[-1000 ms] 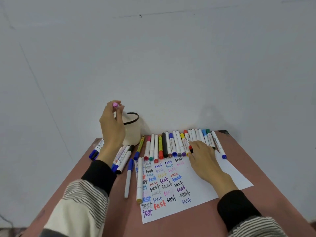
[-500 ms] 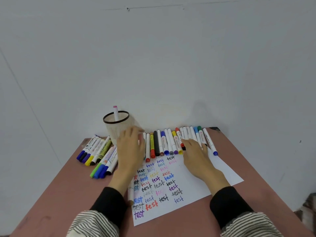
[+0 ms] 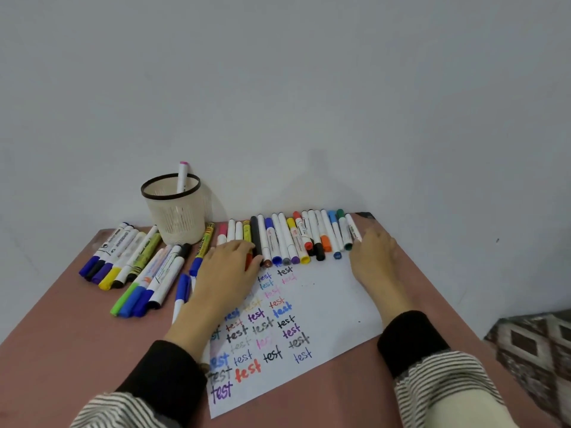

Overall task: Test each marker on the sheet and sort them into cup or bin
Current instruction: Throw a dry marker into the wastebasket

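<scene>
A: How much of the task is judged to be done?

B: Only a small part of the sorting, it seems. One pink-capped marker (image 3: 182, 176) is seen standing in the mesh cup (image 3: 175, 211). The sheet (image 3: 324, 307) is covered with many "test" words, yet a long row of markers (image 3: 290, 239) is laid along its far edge, and two more groups (image 3: 123, 261) are left beside the cup. No bin is shown.

A: How are the hands held?

B: The left hand (image 3: 227, 273) is laid on the near ends of the row, fingers loosely spread; whether a marker is pinched cannot be told. The right hand (image 3: 372, 257) is rested flat at the row's right end, nothing gripped.

A: Is room left for moving?

B: Little at the back: cup and row are set close to the wall. The right table edge is near the right hand. Open surface is found nearest the person.
</scene>
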Available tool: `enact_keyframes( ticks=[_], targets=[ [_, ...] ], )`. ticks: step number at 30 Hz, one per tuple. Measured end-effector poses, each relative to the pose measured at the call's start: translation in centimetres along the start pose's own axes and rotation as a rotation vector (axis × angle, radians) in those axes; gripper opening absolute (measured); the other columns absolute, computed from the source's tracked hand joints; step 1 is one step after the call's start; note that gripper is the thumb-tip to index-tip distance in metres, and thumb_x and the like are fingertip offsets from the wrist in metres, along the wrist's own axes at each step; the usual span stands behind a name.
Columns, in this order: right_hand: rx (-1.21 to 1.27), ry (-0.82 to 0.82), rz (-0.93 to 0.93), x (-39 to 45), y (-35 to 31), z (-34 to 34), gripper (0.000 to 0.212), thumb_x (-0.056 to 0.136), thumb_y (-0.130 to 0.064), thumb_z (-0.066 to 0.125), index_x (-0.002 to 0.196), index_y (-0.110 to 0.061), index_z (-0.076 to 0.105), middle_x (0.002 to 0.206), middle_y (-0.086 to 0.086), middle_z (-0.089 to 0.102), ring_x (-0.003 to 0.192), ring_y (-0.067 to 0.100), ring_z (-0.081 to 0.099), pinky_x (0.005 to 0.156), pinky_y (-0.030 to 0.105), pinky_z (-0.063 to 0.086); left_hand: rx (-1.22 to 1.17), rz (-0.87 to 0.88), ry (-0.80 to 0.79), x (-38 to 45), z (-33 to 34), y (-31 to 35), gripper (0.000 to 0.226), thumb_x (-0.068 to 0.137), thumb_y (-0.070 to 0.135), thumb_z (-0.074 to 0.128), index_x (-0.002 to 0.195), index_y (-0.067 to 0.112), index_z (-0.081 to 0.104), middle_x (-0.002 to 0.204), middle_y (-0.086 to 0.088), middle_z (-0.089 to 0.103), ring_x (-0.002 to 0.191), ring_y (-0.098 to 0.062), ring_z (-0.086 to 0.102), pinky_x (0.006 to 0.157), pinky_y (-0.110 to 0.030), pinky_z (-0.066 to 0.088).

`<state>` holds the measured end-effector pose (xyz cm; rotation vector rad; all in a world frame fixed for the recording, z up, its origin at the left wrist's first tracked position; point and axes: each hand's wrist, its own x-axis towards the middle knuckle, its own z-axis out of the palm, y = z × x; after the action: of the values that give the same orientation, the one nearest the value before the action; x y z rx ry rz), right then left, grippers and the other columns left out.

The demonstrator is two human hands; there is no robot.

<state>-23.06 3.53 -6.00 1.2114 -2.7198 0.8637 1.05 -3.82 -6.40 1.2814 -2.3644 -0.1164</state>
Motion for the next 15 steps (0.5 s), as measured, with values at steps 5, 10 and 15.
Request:
enact_keyframes(
  ticks=[5,10,15],
  targets=[
    [-0.049,-0.002,-0.016,0.3,0.1,0.1,0.029,0.092,-0.003,0.045,0.12,-0.004,0.055,0.111,0.017,0.058,0.101,0.03,0.055,0.088,0.042,0.05,-0.032,-0.015,0.005,0.0,0.0,0.1,0.041,0.1,0.044,0.04,0.132,0.023,0.052,0.132,0.003,0.056,0.119,-0.016,0.05,0.105,-0.037,0.04],
    [0.203,0.111,0.013,0.0,-1.4,-1.3,0.028,0.101,-0.019,0.04,0.116,-0.001,0.055,0.105,0.012,0.055,0.087,0.022,0.052,0.07,0.034,0.047,-0.116,-0.043,0.062,-0.2,-0.8,0.6,0.035,0.1,0.039,0.044,0.13,0.024,0.056,0.129,0.003,0.059,0.118,-0.018,0.05,0.1,-0.036,0.04],
    [0.894,-0.195,0.107,-0.8,-3.3,-2.8,0.024,0.101,-0.025,0.046,0.094,-0.013,0.065,0.086,0.002,0.059,0.072,0.014,0.049,0.064,0.026,0.043,-0.198,-0.035,0.136,-0.4,-1.8,1.1,0.03,0.101,0.032,0.044,0.126,0.023,0.059,0.125,0.004,0.061,0.115,-0.015,0.05,0.088,-0.026,0.037]
  ],
)
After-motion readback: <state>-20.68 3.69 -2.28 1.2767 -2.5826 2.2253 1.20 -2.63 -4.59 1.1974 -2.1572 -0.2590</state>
